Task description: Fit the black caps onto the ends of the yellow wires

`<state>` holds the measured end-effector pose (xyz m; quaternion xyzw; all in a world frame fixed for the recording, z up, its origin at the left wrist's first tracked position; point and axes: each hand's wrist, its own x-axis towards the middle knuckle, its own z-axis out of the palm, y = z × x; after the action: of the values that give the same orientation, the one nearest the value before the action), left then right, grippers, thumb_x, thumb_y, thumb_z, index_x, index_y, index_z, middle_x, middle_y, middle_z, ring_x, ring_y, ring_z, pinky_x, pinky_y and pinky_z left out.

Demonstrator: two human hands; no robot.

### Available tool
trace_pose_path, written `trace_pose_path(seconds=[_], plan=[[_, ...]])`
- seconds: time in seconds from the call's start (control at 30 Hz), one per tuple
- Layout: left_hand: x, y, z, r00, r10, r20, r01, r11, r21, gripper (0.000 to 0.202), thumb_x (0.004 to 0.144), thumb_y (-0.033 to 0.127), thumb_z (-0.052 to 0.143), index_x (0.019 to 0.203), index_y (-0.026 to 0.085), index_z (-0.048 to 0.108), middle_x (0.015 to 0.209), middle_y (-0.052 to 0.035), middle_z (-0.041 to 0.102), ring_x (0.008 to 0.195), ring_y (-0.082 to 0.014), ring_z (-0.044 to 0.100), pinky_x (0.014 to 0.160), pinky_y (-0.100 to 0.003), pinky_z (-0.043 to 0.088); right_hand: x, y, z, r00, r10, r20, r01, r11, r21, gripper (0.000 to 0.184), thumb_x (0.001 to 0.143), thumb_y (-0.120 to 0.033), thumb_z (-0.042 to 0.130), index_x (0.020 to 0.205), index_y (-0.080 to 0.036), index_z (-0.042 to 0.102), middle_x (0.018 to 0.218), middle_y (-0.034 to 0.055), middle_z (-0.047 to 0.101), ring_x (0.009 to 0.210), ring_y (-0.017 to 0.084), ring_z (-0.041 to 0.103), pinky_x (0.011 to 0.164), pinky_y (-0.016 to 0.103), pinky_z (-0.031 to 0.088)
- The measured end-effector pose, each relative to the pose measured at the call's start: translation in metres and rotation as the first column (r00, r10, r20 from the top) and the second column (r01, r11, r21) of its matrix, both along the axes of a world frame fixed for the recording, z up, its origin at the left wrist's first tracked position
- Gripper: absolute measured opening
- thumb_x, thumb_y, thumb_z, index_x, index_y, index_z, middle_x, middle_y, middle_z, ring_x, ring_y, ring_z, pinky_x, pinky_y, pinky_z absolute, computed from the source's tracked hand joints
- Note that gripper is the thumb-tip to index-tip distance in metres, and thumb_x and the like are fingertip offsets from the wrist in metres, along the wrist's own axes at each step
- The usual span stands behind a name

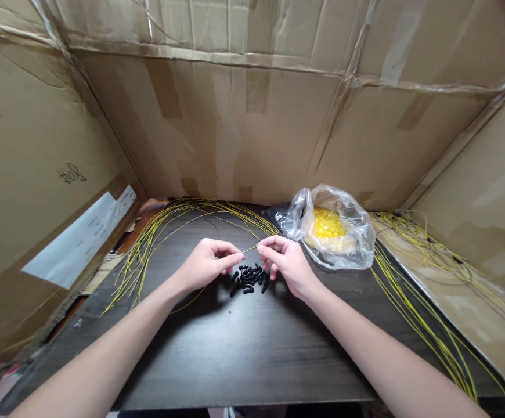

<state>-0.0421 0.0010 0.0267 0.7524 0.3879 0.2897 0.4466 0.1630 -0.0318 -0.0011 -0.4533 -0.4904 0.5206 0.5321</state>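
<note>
My left hand point(209, 264) and my right hand point(285, 264) hover over the dark wooden tabletop point(244, 360), fingertips pinched toward each other. A short stretch of thin yellow wire point(249, 249) spans the gap between them, and both hands seem to grip it. Whatever the fingertips cover is hidden. Just below the hands lies a small heap of black plastic caps point(247, 280), not touched by either hand. A loose bundle of yellow wires point(148, 249) curves around the left side.
A clear plastic bag of yellow pieces point(333, 229) stands beyond my right hand. More yellow wires point(413, 302) trail over the right table edge onto a cardboard sheet point(474, 278). Taped cardboard walls point(217, 128) enclose the back and sides.
</note>
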Motion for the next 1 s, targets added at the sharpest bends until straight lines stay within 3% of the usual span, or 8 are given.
trace_pose_path(seconds=[0.3,0.6,0.73,0.9,1.0], plan=[[0.002,0.000,-0.002,0.998,-0.056,0.023,0.057,0.997,-0.050,0.029,0.083,0.041,0.067,0.086,0.013,0.072,0.065,-0.0009,0.060,0.057,-0.0116,0.051,0.056,-0.024,0.043,-0.005,-0.004,-0.001,1.000,0.013,0.019,-0.014,0.999,0.042,0.031,0.074,-0.043,0.074,0.084,-0.016,0.066,0.068,0.0004,0.060,0.054,0.011,0.056,0.034,0.016,0.040],[0.007,-0.009,0.004,0.999,-0.053,0.002,0.053,0.996,-0.067,0.027,0.085,0.039,0.064,0.080,0.013,0.068,0.061,0.0001,0.058,0.056,-0.0111,0.050,0.054,-0.023,0.040,-0.006,-0.008,0.005,0.980,0.100,0.171,-0.114,0.991,0.074,0.025,0.077,-0.040,0.070,0.084,-0.016,0.065,0.073,0.0029,0.062,0.059,0.013,0.058,0.036,0.018,0.040],[0.005,-0.009,0.005,0.996,-0.066,-0.055,0.064,0.997,-0.039,0.026,0.084,0.038,0.063,0.077,0.013,0.068,0.060,-0.0005,0.060,0.056,-0.0119,0.053,0.055,-0.024,0.041,-0.003,-0.007,0.005,0.958,0.127,0.257,-0.154,0.984,0.090,0.020,0.079,-0.035,0.067,0.082,-0.016,0.064,0.073,0.0026,0.063,0.060,0.013,0.058,0.041,0.019,0.042],[0.004,-0.008,0.005,0.992,-0.081,-0.092,0.083,0.996,0.024,0.026,0.084,0.038,0.062,0.077,0.014,0.070,0.062,-0.0020,0.064,0.057,-0.0130,0.056,0.055,-0.024,0.042,0.001,-0.007,0.003,0.932,0.133,0.336,-0.194,0.969,0.154,0.020,0.081,-0.029,0.064,0.097,-0.018,0.064,0.077,0.0023,0.064,0.064,0.013,0.060,0.047,0.020,0.043],[0.003,-0.008,0.005,0.990,-0.082,-0.114,0.087,0.995,0.043,0.025,0.085,0.037,0.062,0.078,0.014,0.070,0.063,-0.0020,0.065,0.057,-0.0133,0.056,0.055,-0.024,0.041,0.005,-0.005,0.002,0.900,0.138,0.412,-0.229,0.957,0.179,0.013,0.083,-0.027,0.060,0.091,-0.018,0.065,0.077,0.0022,0.064,0.066,0.014,0.060,0.049,0.021,0.043]])
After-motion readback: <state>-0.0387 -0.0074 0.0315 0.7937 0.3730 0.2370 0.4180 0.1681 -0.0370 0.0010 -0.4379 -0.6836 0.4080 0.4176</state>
